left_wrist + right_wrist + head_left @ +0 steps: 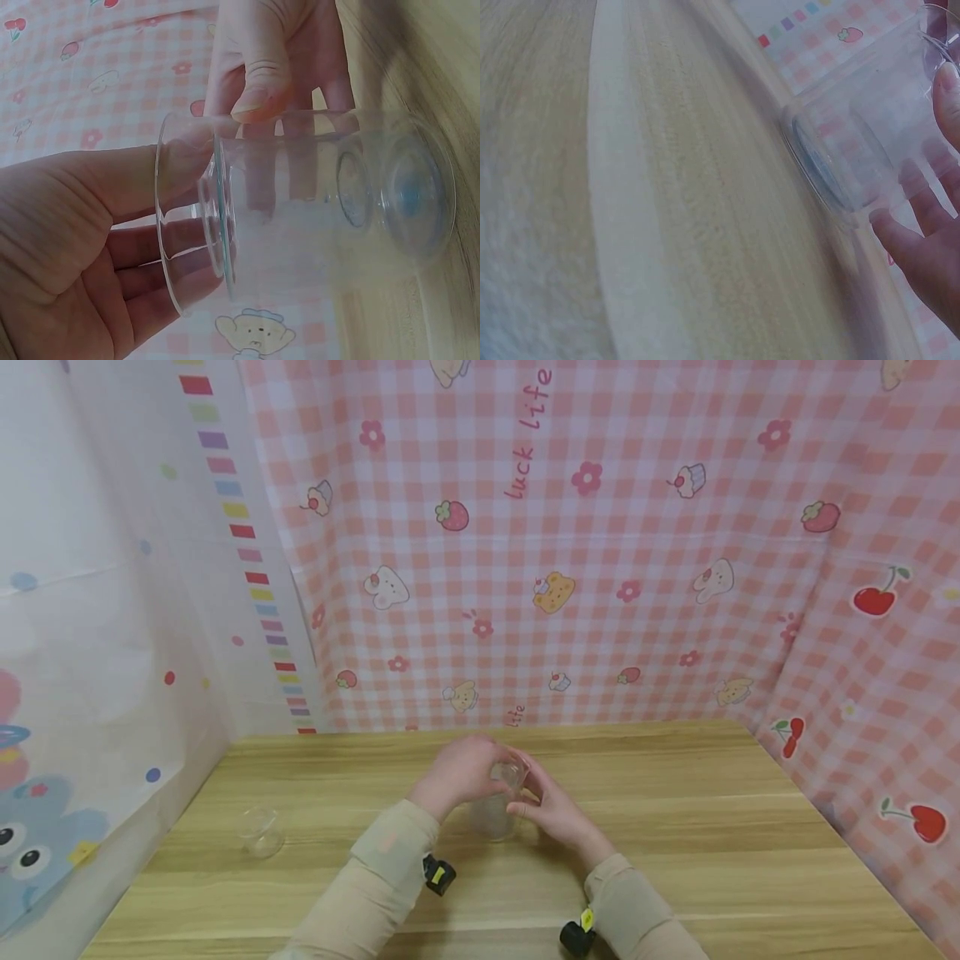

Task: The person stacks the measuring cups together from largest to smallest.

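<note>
The left hand (467, 768) pinches the rim of a clear upper cup (512, 772), which appears nested in the mouth of a clear lower cup (491, 822), while the right hand (553, 812) grasps the wall between thumb and fingers. Both cups are over the middle of the wooden table (750, 860), and a small clear glass (262, 837) sits well apart, toward the left edge

Pale sleeves (341, 910) with wide beige cuffs (393, 842) are worn above a bare left hand (461, 770) and bare right hand (555, 808); small black wrist cameras (577, 939) carry yellow markings (587, 919).
</note>
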Demonstrator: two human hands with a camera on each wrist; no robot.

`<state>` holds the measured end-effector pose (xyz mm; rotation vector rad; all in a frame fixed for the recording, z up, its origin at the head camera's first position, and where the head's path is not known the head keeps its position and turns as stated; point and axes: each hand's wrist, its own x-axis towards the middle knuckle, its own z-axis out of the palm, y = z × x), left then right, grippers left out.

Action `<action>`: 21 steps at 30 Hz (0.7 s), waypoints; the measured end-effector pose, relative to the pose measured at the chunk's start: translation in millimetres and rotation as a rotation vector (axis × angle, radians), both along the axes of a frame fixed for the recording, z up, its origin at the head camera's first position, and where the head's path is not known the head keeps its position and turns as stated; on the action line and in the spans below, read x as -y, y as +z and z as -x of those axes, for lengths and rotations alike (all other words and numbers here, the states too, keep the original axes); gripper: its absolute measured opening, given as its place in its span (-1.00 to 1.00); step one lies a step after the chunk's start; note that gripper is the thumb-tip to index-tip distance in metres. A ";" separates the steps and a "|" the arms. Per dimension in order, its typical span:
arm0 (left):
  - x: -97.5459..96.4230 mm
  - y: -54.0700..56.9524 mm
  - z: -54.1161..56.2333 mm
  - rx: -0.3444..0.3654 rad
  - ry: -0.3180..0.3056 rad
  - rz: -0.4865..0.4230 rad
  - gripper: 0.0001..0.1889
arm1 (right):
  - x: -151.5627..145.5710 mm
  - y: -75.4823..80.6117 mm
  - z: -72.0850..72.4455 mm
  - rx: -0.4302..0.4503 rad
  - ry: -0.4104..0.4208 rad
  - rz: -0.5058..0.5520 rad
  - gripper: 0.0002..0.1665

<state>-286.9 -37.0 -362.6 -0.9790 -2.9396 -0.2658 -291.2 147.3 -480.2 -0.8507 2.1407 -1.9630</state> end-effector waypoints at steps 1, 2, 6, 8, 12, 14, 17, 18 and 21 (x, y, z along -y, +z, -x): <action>-0.1 -0.1 -0.2 0.002 -0.002 -0.002 -0.59 | 0.0 0.1 -0.1 -0.001 -0.001 -0.002 -0.03; -0.2 0.1 -0.6 0.005 -0.002 -0.004 -0.59 | 0.0 0.2 0.0 -0.001 -0.003 -0.004 -0.03; -0.4 -1.0 -2.1 0.016 -0.004 -0.025 -0.58 | 0.0 0.8 -0.4 -0.007 -0.003 -0.008 -0.02; -0.2 -2.0 -2.7 0.021 0.000 -0.041 -0.58 | 0.0 0.9 -0.6 -0.009 0.003 -0.004 -0.02; 1.3 -5.6 -2.9 0.004 -0.009 -0.069 -0.61 | -0.2 0.4 -1.6 -0.016 0.010 0.006 -0.02; 2.6 -7.8 -2.4 -0.011 -0.019 -0.083 -0.64 | -0.1 -0.3 -1.4 -0.018 0.008 0.004 -0.03; 4.7 -11.3 -1.8 -0.039 -0.029 -0.103 -0.65 | 0.4 -1.6 -0.3 -0.018 -0.003 -0.011 -0.04; 5.4 -12.3 -1.6 -0.053 -0.032 -0.107 -0.64 | 0.4 -1.5 -0.3 -0.020 -0.007 -0.016 -0.05; 7.6 -14.1 -2.2 -0.087 -0.039 -0.126 -0.62 | 0.6 -1.3 -0.2 -0.013 -0.016 -0.025 -0.04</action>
